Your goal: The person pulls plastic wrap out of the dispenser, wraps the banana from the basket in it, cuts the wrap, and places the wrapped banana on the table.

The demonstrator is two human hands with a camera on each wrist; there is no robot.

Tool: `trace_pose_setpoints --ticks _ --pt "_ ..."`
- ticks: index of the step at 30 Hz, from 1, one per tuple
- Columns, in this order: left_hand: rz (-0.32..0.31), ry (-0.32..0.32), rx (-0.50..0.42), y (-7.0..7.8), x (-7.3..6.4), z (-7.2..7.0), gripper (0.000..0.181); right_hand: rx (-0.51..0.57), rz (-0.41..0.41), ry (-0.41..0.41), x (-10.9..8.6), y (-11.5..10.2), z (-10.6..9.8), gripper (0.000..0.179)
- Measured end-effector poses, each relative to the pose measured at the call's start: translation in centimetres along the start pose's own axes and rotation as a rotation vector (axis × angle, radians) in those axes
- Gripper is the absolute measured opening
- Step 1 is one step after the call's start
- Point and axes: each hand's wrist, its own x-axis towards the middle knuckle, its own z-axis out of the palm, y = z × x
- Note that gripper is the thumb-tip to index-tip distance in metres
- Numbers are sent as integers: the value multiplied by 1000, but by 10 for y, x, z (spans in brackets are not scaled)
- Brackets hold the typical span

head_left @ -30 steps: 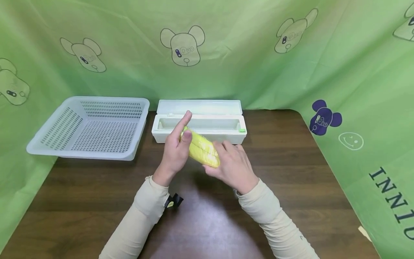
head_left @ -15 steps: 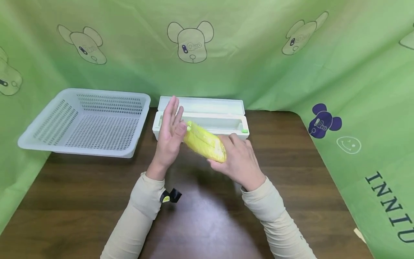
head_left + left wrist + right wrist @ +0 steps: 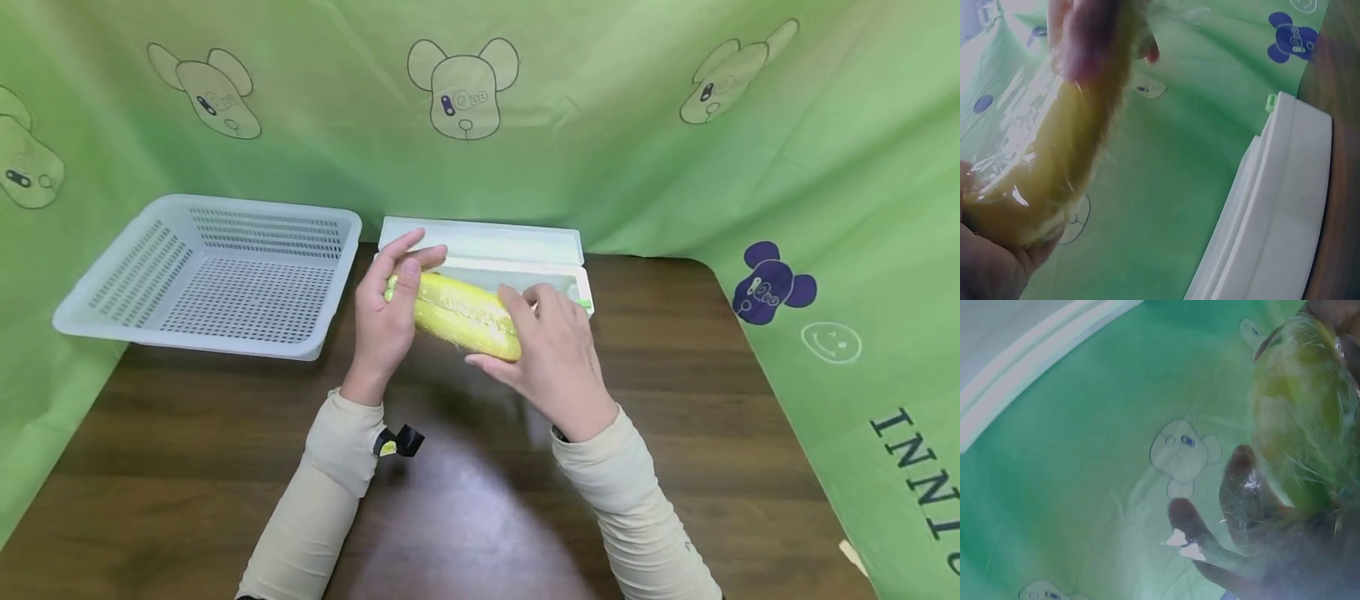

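Yellow bananas (image 3: 468,315) wrapped in clear cling film are held up above the table, their long side slanting down to the right. My right hand (image 3: 558,358) grips the right end, thumb below and fingers over the top. At the stem end, my left hand (image 3: 385,317) holds them with its thumb across the front and fingers behind. Loose, shiny film shows along the banana (image 3: 1054,162) in the left wrist view. Behind the hands stands a long white cling film box (image 3: 480,242), lid raised, partly hidden by both hands and the bananas.
A white perforated plastic basket (image 3: 330,321) stands at the back left of the brown wooden table (image 3: 675,375). A green slider (image 3: 583,303) sits at the box's right end. Green printed curtain (image 3: 322,167) hangs around the back and sides.
The bananas have turned closer to level. My left hand's upright fingers have bent over the stem end, and its thumb now lies across the front. My right hand keeps its grip.
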Motion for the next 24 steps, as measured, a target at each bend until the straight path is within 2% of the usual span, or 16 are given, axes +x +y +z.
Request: trace_pose_setpoints --ticks 3,6,10,14,16,20,24 --pt "48 20 -23 0 2 -4 35 71 -37 50 3 4 -6 96" --pt "64 27 -98 1 1 -4 41 186 -74 106 4 6 -11 101" --pt "32 23 -303 5 -2 3 44 356 -137 235 5 0 -14 97" --pt "-60 6 -545 10 -8 16 40 536 -182 404 6 -14 -14 84" --pt "-127 2 -625 12 -12 24 39 668 -187 485 6 -20 -13 75" --pt "-275 16 -710 13 -21 42 38 887 -147 657 8 -31 -5 60" --pt "-397 66 -733 10 -30 59 35 950 -23 823 9 -33 2 41"
